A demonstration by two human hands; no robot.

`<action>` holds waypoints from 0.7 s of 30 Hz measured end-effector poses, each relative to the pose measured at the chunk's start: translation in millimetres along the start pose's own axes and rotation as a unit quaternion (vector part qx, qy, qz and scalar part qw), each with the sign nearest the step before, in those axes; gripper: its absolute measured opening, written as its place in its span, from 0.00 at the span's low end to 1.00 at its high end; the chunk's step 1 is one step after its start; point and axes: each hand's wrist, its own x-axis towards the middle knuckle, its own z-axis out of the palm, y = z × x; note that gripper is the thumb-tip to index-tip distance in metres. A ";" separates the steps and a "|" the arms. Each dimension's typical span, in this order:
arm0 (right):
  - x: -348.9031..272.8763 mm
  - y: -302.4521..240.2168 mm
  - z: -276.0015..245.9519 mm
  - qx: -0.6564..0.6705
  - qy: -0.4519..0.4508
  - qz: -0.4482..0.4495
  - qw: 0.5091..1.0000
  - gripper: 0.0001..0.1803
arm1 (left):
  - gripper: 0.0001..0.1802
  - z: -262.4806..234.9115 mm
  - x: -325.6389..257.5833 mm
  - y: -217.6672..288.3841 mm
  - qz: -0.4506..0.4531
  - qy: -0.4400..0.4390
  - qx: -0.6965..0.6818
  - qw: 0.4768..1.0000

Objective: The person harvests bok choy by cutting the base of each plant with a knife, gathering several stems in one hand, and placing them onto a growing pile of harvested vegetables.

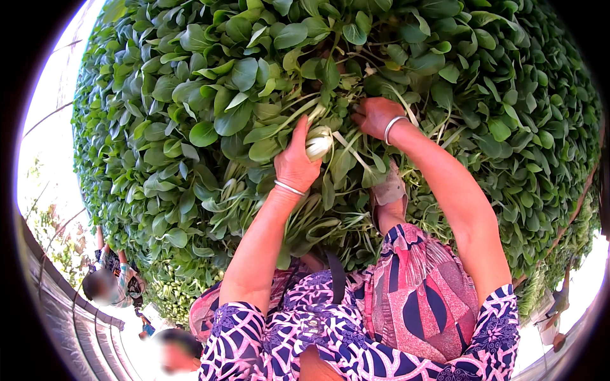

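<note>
My left hand point(297, 166) is closed round a bok choy point(319, 145), its pale white base turned toward me and its leafy stalks leading away. To the right of it, my right hand point(379, 118) reaches in among the stems with its fingers curled. Leaves and shadow hide the fingertips, so I cannot make out what they hold. A loose pale stalk point(351, 151) with a green leaf hangs between the two hands. Both wrists wear a silver bangle.
A dense bed of leafy greens point(171, 95) spreads around my hands. Pulled plants point(241, 203) lie in a heap below my left hand. My shoe point(389, 188) stands among the plants. Other people point(105, 282) are at the lower left, and another person point(559, 308) at the lower right.
</note>
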 end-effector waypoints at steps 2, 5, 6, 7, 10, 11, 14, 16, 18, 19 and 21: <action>-3.7 9.5 4.2 0.077 0.060 -0.015 0.995 0.20 | 0.42 -1.4 -5.1 3.6 0.058 0.045 0.016 0.997; -0.8 13.2 12.6 0.321 0.140 -0.025 0.936 0.19 | 0.42 -6.5 -11.0 14.2 0.038 0.043 -0.013 0.998; 0.8 6.2 12.2 0.427 0.150 -0.026 0.891 0.19 | 0.44 -5.1 -10.1 12.9 0.088 0.096 0.016 0.991; 2.1 1.0 10.1 0.489 0.101 -0.010 0.866 0.17 | 0.43 -6.3 -11.6 14.7 0.080 0.083 0.009 0.993; 1.0 -25.4 -8.9 0.605 -0.037 0.028 0.795 0.14 | 0.42 -13.2 -17.4 23.4 0.065 0.050 -0.004 0.997; 1.5 -28.6 -7.8 0.609 -0.063 0.014 0.791 0.14 | 0.42 -14.1 -17.9 24.2 0.074 0.053 -0.001 0.996; -6.8 -40.5 -10.0 0.626 -0.107 0.000 0.772 0.14 | 0.43 -18.6 -20.7 24.2 0.082 0.056 -0.014 0.995; -19.5 -46.8 -22.0 0.639 -0.057 -0.028 0.767 0.14 | 0.44 -23.5 -23.9 25.4 0.067 0.048 -0.050 0.995; -30.5 -52.9 -38.5 0.635 0.019 -0.069 0.769 0.14 | 0.45 -36.4 -26.5 38.0 0.048 0.032 -0.115 0.992; -38.9 -55.0 -53.2 0.589 0.058 -0.088 0.801 0.13 | 0.46 -46.7 -28.2 47.4 0.037 0.025 -0.146 0.988; -42.9 -48.5 -67.7 0.453 0.210 -0.190 0.845 0.12 | 0.44 -75.1 -27.7 72.5 0.074 0.048 -0.172 0.981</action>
